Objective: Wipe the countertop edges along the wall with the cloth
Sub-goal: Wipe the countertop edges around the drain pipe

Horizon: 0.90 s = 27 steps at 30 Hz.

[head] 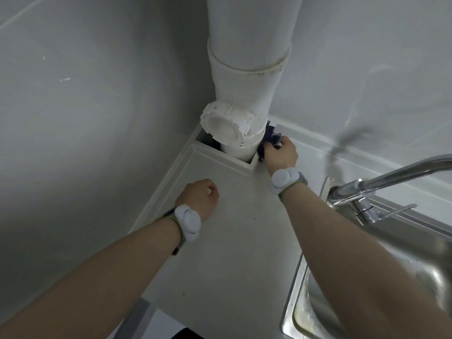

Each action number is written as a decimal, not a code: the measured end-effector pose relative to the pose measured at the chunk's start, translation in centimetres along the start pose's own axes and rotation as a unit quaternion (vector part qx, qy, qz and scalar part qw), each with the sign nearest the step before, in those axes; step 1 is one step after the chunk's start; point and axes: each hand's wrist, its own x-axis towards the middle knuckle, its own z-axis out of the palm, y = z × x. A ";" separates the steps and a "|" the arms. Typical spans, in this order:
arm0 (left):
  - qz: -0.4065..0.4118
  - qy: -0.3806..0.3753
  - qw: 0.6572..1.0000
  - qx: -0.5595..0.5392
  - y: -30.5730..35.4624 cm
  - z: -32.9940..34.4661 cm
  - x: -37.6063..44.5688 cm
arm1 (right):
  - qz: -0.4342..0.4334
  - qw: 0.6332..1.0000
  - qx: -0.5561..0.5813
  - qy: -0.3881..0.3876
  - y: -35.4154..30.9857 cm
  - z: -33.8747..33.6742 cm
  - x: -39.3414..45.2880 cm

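1. Your two grey walls [93, 99] meet in the far corner, and a raised white lip [168, 172] runs along the foot of each, edging the countertop [230, 241]
2. A fat white drain pipe [252, 59] drops down that corner into a square boxed cut-out [225, 159] in the counter, with a capped side branch [223, 124] jutting toward you; there is only a narrow slot between pipe, box rim and back wall
3. The pale countertop lies open between your forearms, from the boxed corner back toward you
4. To your right the steel sink [308, 311] cuts into the counter, and the chrome tap [381, 182] arches above your right forearm, close to it
5. Your right hand [281, 154] is curled around the cloth [265, 140], gripping it in a bunch and pushing it into the gap just right of the pipe, against the box rim and beside the back-wall lip
6. Your left hand [200, 195] is closed in a loose fist holding nothing, over the counter near the left-wall lip, well apart from the cloth; whether it touches the surface cannot be told
7. The cloth is dark blue, crumpled, with a paler patch showing; most of it is hidden by your fingers and the pipe
8. Each wrist carries a white rounded band unit [188, 223]
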 end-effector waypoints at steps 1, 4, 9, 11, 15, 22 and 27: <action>0.004 0.000 1.000 0.002 0.3 0.2 0.0 | 0.012 1.000 0.026 0.003 0.6 0.2 -0.9; 0.016 0.005 1.000 -0.006 1.1 0.7 0.0 | 0.043 0.994 0.102 0.005 1.9 0.4 -3.0; 0.036 0.010 0.999 -0.009 2.1 1.4 0.0 | 0.032 0.990 0.135 -0.020 4.3 1.0 -7.8; 0.038 0.011 0.999 -0.008 2.1 1.6 -0.2 | 0.021 0.991 0.128 -0.026 4.7 1.0 -8.4; 0.028 0.013 0.999 -0.011 1.6 1.9 -0.8 | 0.024 0.994 0.103 -0.035 3.1 0.2 -5.8; 0.007 0.012 0.998 -0.059 0.1 2.2 -2.9 | 0.026 0.997 0.068 -0.029 -1.6 0.3 3.9; -0.014 0.026 0.996 -0.089 -1.1 2.3 -3.6 | 0.028 0.996 0.075 -0.047 -0.1 0.1 3.0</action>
